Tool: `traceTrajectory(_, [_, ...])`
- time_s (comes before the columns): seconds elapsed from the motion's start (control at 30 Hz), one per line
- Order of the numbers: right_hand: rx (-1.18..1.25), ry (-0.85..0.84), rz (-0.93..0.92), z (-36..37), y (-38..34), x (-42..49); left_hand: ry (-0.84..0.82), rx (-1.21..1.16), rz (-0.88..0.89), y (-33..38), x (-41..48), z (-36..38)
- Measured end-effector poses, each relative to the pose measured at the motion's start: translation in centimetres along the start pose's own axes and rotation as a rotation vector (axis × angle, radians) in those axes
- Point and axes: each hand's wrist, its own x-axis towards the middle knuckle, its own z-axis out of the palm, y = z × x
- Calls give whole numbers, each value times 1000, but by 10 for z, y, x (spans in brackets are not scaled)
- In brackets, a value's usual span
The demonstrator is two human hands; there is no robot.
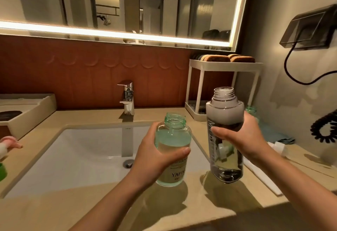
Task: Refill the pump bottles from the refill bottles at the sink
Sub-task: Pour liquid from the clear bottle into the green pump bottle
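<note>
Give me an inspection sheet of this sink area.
Surface: beige counter around a white sink; faucet behind.
Job's things: green bottle and clear bottle, both uncapped, liquid in both, held apart; third bottle by the rack.
Clutter: tray at left; blue cloth at right.
Grippers: left hand grips the green bottle; right hand grips the clear bottle.
Cables: black cable hangs from the wall box; coiled cable at the right edge.
Surroundings: lit mirror above brown tiles.
</note>
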Motion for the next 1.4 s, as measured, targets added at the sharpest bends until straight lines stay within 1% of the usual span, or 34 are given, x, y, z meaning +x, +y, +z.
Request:
traceTrajectory(0.3, [-96, -55, -5, -5, -5, -46, 56, 21, -7, -30, -33, 21])
traceTrajectory(0.43, [-223, -70, -17, -8, 0, -55, 36, 32, -16, -40, -38, 27])
traceTrajectory(0.57, [-294, -77, -46, -8, -1, -59, 37, 35, -4, -41, -39, 30])
traceTrajectory(0.8, [-405, -136, -87, -5, -1, -62, 22, 24, -3, -42, -39, 30])
traceTrajectory(0.9, [-498, -156, -105, -5, -2, -60, 23, 18, -6, -43, -39, 30])
traceTrajectory(1.4, [-779, -249, -132, -12, -11, -47, 23, 21, 4, -43, -39, 31])
